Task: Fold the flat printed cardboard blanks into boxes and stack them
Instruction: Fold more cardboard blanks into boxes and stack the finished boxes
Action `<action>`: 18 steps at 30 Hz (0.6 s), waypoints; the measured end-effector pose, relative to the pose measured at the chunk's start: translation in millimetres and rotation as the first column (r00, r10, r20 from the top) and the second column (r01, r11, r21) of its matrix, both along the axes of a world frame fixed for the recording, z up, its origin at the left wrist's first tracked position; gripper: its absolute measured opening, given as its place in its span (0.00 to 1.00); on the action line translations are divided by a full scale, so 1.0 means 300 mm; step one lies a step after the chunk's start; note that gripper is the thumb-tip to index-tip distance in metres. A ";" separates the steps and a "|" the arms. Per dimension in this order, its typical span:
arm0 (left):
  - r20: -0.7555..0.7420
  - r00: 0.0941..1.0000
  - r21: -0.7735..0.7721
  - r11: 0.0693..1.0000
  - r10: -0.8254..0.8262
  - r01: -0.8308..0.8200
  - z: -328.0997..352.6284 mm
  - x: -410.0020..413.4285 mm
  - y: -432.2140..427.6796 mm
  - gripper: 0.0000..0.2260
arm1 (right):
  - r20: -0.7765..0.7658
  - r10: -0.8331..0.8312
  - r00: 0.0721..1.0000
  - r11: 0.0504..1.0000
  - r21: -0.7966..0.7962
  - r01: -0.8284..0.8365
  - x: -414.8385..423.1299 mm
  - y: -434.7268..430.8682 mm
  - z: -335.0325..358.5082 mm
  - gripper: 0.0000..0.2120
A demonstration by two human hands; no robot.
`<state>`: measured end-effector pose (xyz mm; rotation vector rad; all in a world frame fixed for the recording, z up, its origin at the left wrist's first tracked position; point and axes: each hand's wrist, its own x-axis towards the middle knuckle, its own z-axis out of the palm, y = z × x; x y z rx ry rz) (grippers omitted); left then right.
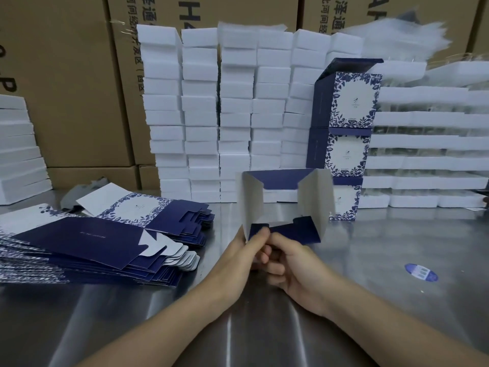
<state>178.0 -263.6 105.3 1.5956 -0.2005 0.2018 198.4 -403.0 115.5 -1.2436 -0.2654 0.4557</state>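
Observation:
A half-opened blue and white box point(313, 200) stands in the middle of the metal table point(383, 247), its open end facing me, grey inside walls showing. My left hand point(246, 250) and my right hand point(293, 263) meet at its near bottom edge, fingers curled and pinching the dark blue bottom flaps. A fanned pile of flat printed blanks point(87, 242) lies to the left. Three folded boxes form a stack point(344, 139) behind the held box, the top one with its lid flap up.
Columns of white foam blocks point(232, 115) line the back, with white trays point(428, 154) stacked at right and more at far left. Brown shipping cartons point(68, 83) stand behind. A blue oval sticker point(421, 272) lies on the table at right.

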 end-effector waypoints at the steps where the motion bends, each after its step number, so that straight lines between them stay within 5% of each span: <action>1: -0.010 0.994 0.131 0.986 0.106 -0.104 -0.004 0.005 -0.002 0.19 | 0.007 -0.009 1.000 1.000 0.003 0.009 -0.002 0.001 0.001 0.16; 4: -0.053 0.974 0.338 0.922 0.219 -0.189 -0.026 0.018 -0.002 0.28 | 0.036 -0.001 0.999 1.000 -0.009 0.001 -0.008 0.001 0.000 0.17; 9: -0.132 0.975 0.149 0.976 0.180 -0.160 -0.022 0.017 -0.008 0.29 | 0.052 0.022 0.998 0.998 -0.058 -0.019 -0.015 0.007 0.000 0.19; 18: -0.138 0.970 0.071 0.979 0.200 -0.192 0.000 0.008 0.010 0.32 | 0.048 0.066 0.997 0.997 -0.041 -0.064 -0.004 0.003 0.000 0.20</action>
